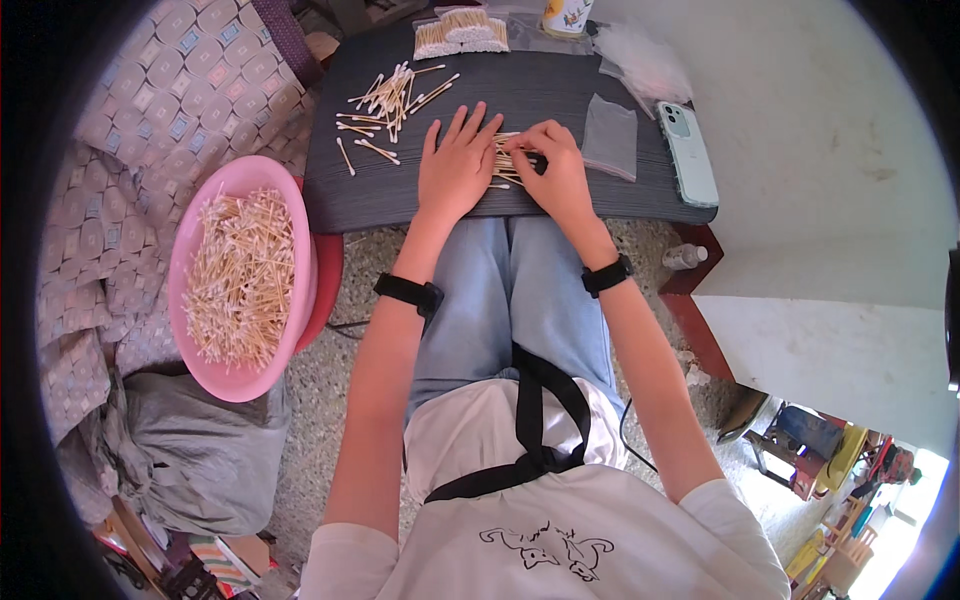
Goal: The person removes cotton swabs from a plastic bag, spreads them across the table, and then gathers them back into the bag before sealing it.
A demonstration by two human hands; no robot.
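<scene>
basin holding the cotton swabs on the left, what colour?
Pink: the basin is plain pink, seen best in the head view, heaped with wooden-stick cotton swabs.

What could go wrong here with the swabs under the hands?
The small bundle of swabs is pinched between left hand and right hand near the board's front edge; some could roll off onto the lap. The loose pile lies close by and could mix in, spoiling any count.

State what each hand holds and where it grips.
Right hand pinches a bundle of cotton swabs at its right end; left hand lies flat on the bundle's left part, gripping nothing.
</scene>
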